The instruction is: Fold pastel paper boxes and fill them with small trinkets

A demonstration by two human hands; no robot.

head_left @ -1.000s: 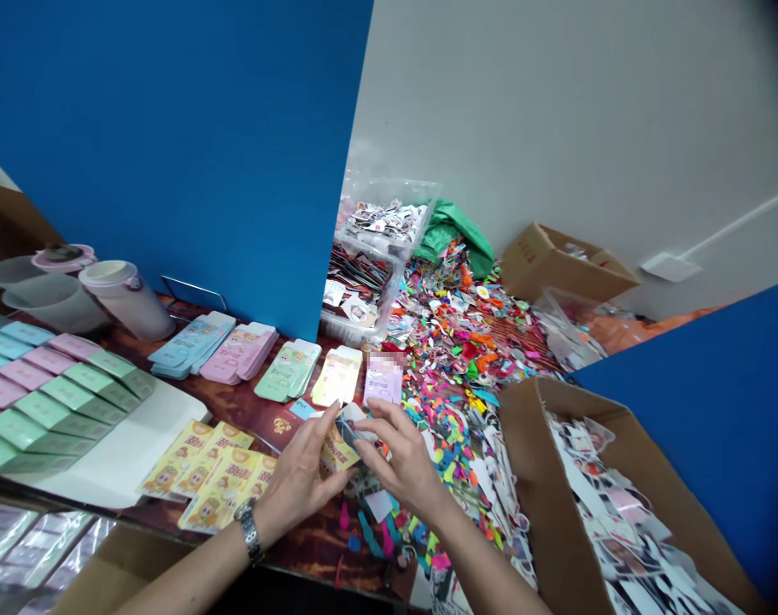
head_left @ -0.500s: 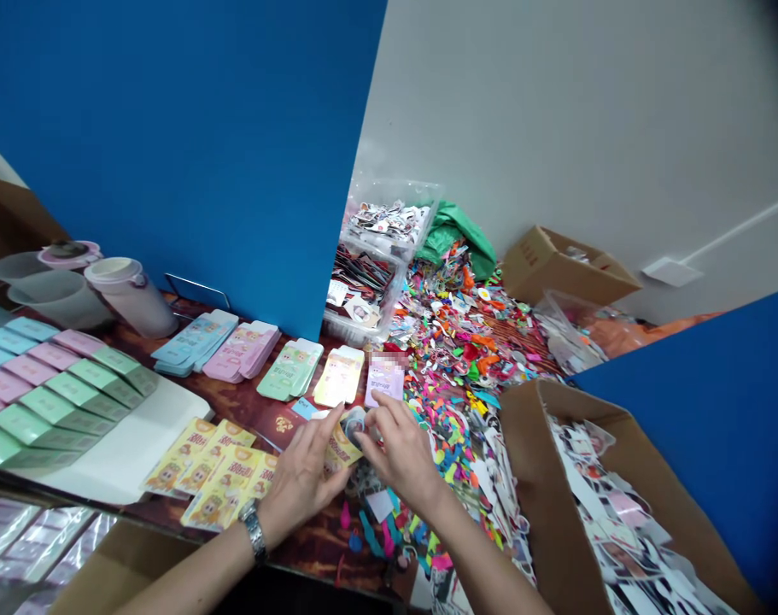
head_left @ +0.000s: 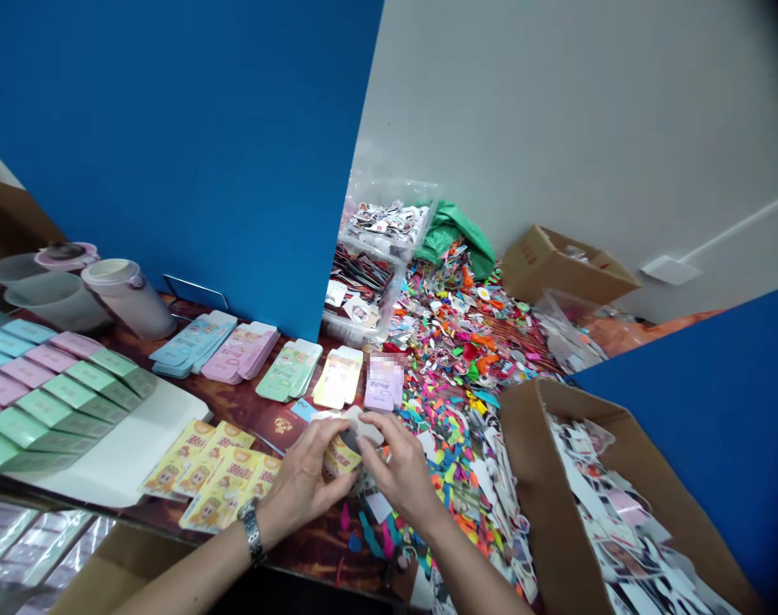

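My left hand (head_left: 307,471), with a metal watch at the wrist, grips a small yellow carton (head_left: 341,459) between thumb and fingers. The carton's upper end is partly hidden by my fingers. My right hand (head_left: 398,468) pinches a thin pale grey-and-white piece (head_left: 367,429), perhaps a sticker, right at the carton's upper end. How far this piece reaches into the carton I cannot tell. Left of my left hand lie several printed yellow cartons (head_left: 225,485). Just beyond my hands are a yellow carton stack (head_left: 338,377) and a purple stack (head_left: 383,391).
Loose colourful trinkets (head_left: 456,444) cover the table on the right. A cardboard box (head_left: 523,461) of cut-outs stands at the near right. Green, pink and blue cartons (head_left: 61,393) line a white tray at left. A blue panel (head_left: 235,154) rises behind the stacks.
The piece in my right hand has turned from its printed round face to a pale side and shifted slightly right. My left hand keeps the yellow carton nearly still.
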